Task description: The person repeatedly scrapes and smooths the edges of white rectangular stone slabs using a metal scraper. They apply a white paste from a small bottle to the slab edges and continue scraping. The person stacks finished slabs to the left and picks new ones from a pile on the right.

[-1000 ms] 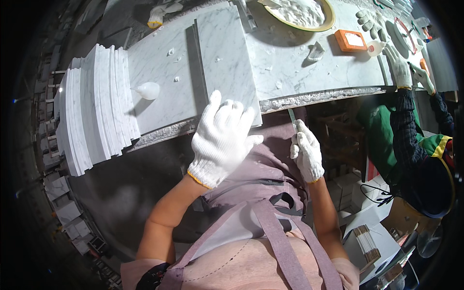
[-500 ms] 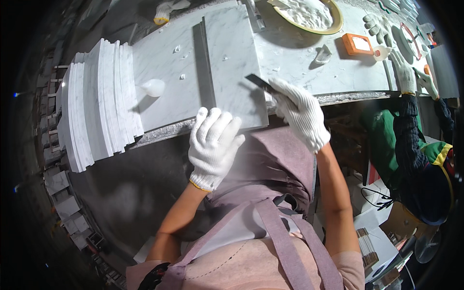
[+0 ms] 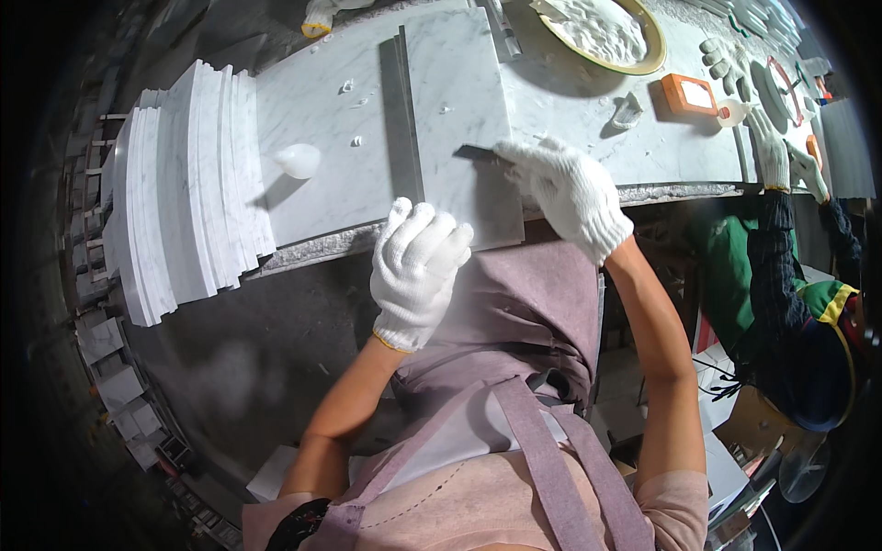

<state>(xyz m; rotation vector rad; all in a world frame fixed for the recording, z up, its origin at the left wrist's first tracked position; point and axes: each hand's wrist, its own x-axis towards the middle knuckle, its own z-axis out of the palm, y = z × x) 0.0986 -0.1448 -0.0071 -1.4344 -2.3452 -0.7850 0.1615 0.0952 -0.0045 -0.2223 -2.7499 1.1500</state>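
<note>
My right hand (image 3: pixel 574 188), in a white knit glove, is closed around a dark, flat-bladed scraper (image 3: pixel 478 152). Its blade lies low over a narrow grey-veined marble slab (image 3: pixel 459 101), pointing left; whether it touches is unclear. My left hand (image 3: pixel 421 271), gloved too, is at the slab's near left corner, back upward, its slightly bent fingers apart and nothing visible in them. The narrow slab lies on a wider marble slab (image 3: pixel 312 101), with a dark strip-like edge along its left side. A small white squeeze bottle (image 3: pixel 299 161) and several white crumbs rest on the wider slab.
Thin marble pieces (image 3: pixel 197 184) stand stacked at the left. A yellow-rimmed basin of white paste (image 3: pixel 654 50), an orange box (image 3: pixel 689 94) and a loose glove (image 3: pixel 726 64) lie at the far right. A co-worker's gloved hands (image 3: pixel 772 151) work at the right bench end.
The scraper has dropped flatter and slightly left over the narrow slab, with my right index finger stretched along it. My left hand has shifted a little right, its fingers more bent.
</note>
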